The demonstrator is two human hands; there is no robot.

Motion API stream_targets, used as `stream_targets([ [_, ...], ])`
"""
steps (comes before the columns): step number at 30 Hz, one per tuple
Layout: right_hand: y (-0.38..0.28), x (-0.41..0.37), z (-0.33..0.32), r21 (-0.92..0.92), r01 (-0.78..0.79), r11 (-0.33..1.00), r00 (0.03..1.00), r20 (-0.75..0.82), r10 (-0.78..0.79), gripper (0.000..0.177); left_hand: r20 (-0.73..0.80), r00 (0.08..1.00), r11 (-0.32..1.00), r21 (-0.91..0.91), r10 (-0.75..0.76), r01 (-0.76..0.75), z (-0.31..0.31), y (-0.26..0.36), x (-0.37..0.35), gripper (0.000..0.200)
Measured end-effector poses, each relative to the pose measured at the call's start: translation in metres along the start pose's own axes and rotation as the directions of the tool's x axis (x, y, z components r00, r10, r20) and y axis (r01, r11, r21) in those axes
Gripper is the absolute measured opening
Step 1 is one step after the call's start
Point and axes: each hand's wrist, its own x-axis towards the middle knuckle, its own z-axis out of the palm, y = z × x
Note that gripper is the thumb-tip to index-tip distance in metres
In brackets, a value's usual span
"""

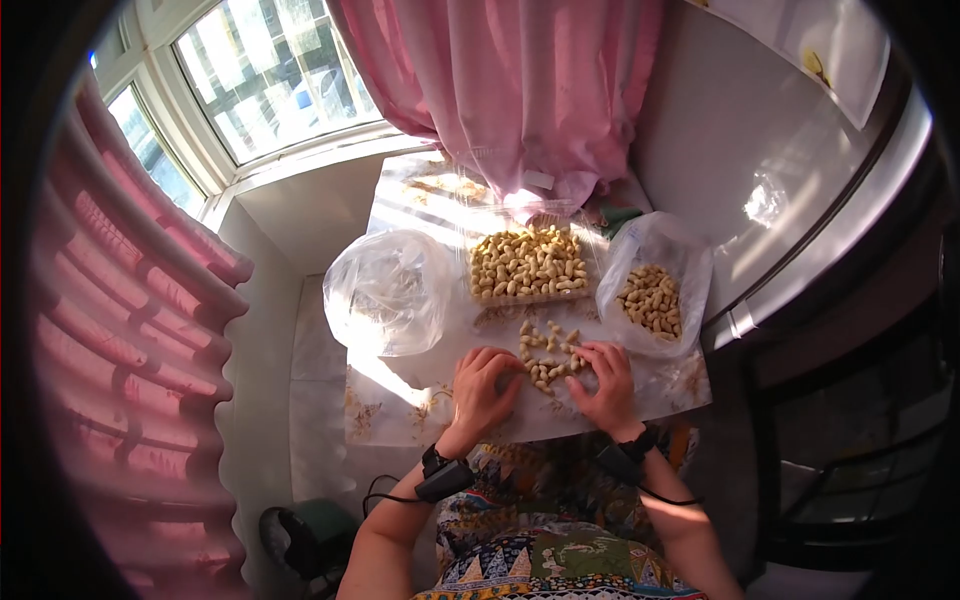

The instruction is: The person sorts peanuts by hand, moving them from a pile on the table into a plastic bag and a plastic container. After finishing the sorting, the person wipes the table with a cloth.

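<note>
Unshelled peanuts (542,372) lie in a small loose pile on the pale, patterned table cover. At the left edge of this pile rests my left hand (485,391), cupped palm-down, its thumb apart from the bent fingers and nothing visible in it. My right hand (608,388) is on the other side, fingertips at the nearest peanuts and thumb spread away. Just beyond the pile stands a clear plastic box (530,297) full of peanuts. To its right, an open plastic bag (690,262) holds more peanuts.
A puffed-out clear plastic bag (388,292) stands on the table's left side. Pink curtains (520,90) hang at the back and left, by a sunlit window (275,75). Dark cloth (618,218) lies behind the right bag. Wristbands (443,476) with cables sit on both wrists.
</note>
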Motion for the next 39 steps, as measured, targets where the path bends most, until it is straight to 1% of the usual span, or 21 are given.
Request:
stream_targets([
  [2,0.001,0.0,-0.001,-0.006,0.056,0.998,0.998,0.004,-0.056,0.045,0.0,1.0,1.0,0.001,0.003,-0.003,0.001,-0.001,0.0,0.018],
  [6,0.003,-0.001,-0.003,-0.011,0.077,0.997,0.997,0.025,-0.077,0.045,-0.001,1.0,1.0,0.006,0.014,-0.014,0.002,-0.002,0.001,0.018],
  [9,0.003,0.0,-0.002,0.003,0.067,0.998,0.998,0.021,-0.067,0.044,-0.004,1.0,1.0,-0.003,0.015,-0.015,0.002,-0.002,0.001,0.019],
  [11,0.003,0.0,-0.001,0.079,-0.011,0.997,1.0,-0.014,0.012,0.042,-0.005,1.0,1.0,0.002,0.014,-0.014,0.003,-0.002,0.001,0.019],
  [14,0.004,0.0,-0.002,0.1,-0.032,0.994,0.999,-0.009,0.033,0.042,-0.007,1.0,1.0,0.006,0.02,-0.019,0.003,-0.002,0.001,0.019],
  [18,0.008,-0.003,0.002,0.073,-0.027,0.997,1.0,-0.014,0.028,0.044,-0.006,1.0,1.0,0.002,0.015,-0.015,0.002,-0.002,0.0,0.019],
  [21,0.004,0.0,0.003,0.071,-0.053,0.996,0.999,0.007,0.053,0.046,-0.007,1.0,1.0,0.018,0.009,-0.009,0.003,-0.003,0.0,0.019],
  [23,-0.001,0.004,0.0,-0.041,0.053,0.998,0.997,0.052,-0.051,0.05,-0.009,1.0,1.0,0.014,0.007,-0.007,0.002,-0.002,0.0,0.019],
  [24,-0.003,0.004,-0.001,-0.041,0.055,0.998,0.997,0.055,-0.052,0.05,-0.007,1.0,1.0,0.012,0.01,-0.009,0.001,-0.001,0.0,0.019],
  [26,-0.004,0.004,-0.002,-0.172,0.145,0.974,0.984,0.13,-0.124,0.052,-0.008,1.0,1.0,0.016,0.008,-0.008,0.002,-0.002,0.0,0.019],
  [33,-0.005,0.003,0.001,-0.18,0.097,0.979,0.985,0.157,-0.069,0.05,-0.008,1.0,1.0,0.024,0.003,-0.003,0.002,-0.002,-0.001,0.019],
  [35,-0.005,0.003,0.001,-0.185,0.087,0.979,0.984,0.169,-0.056,0.052,-0.013,1.0,1.0,0.022,0.009,-0.008,0.003,-0.002,-0.001,0.019],
  [39,-0.005,0.002,0.0,-0.184,0.1,0.978,0.986,0.147,-0.073,0.054,-0.012,1.0,1.0,0.013,0.007,-0.007,0.001,0.0,0.0,0.02],
])
